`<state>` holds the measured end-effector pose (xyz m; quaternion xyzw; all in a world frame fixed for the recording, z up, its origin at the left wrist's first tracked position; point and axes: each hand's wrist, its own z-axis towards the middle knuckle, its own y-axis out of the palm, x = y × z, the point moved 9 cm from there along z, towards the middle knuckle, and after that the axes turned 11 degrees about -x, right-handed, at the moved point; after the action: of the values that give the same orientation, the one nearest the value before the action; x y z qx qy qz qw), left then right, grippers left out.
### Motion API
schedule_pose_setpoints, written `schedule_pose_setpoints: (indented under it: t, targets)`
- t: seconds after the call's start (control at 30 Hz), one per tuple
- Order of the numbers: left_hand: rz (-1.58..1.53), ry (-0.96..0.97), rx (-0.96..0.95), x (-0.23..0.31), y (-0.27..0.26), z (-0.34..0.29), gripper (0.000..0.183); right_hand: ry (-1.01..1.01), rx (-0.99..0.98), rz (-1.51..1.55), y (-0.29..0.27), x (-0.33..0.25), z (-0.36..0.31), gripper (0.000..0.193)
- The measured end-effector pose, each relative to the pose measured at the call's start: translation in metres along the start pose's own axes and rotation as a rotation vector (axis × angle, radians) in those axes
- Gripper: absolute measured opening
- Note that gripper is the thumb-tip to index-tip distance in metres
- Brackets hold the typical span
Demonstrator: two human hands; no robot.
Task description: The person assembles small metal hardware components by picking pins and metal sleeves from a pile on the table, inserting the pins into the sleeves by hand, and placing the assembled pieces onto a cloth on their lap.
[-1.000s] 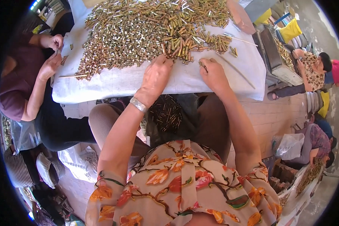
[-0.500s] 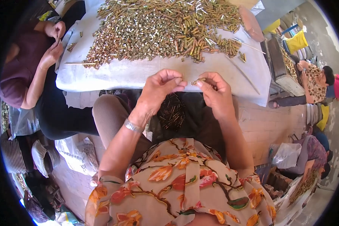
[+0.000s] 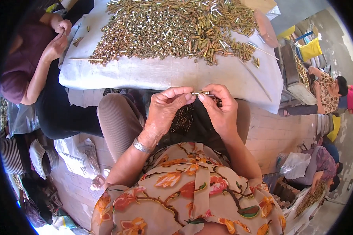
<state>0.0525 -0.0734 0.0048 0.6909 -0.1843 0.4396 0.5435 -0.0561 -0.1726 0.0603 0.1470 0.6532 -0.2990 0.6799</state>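
Between my two hands, level and just off the near edge of the table, is a small gold-coloured metal tube-shaped part (image 3: 200, 93). My left hand (image 3: 163, 107) pinches its left end between thumb and forefinger. On the right end, the thumb and forefinger of my right hand (image 3: 222, 111) are closed. Several more metal pieces (image 3: 218, 102) show under the curled fingers of my right hand. Below the hands, many thin metal pieces (image 3: 183, 119) lie on dark cloth in my lap, partly hidden by my left hand.
The table's pale cover (image 3: 145, 76) bears a heap of small metal nuts (image 3: 125, 39) and, to their right, tube-shaped parts (image 3: 208, 43). Thin sticks (image 3: 257, 81) lie near the edges. A co-worker's hands (image 3: 59, 39) are at the left; a white bag (image 3: 78, 156) stands on the floor.
My hands were apart, each pinching something small. They have come together and lower, towards me, and now both grip one metal part. The view has shifted slightly.
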Motion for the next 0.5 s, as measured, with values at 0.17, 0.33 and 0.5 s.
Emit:
schedule_pose_setpoints:
  t: [0.17,0.33,0.5]
  targets:
    - [0.131,0.037,0.002,0.006,0.001,-0.003,0.021,-0.029,0.004,-0.01,0.0,-0.002,-0.001,0.016]
    - [0.079,0.055,0.007,0.01,0.005,-0.003,0.026,-0.049,0.02,-0.027,0.003,-0.007,-0.003,0.016]
    - [0.088,0.087,0.02,0.013,0.009,-0.005,0.025,-0.046,0.017,-0.043,0.002,-0.006,-0.006,0.016]
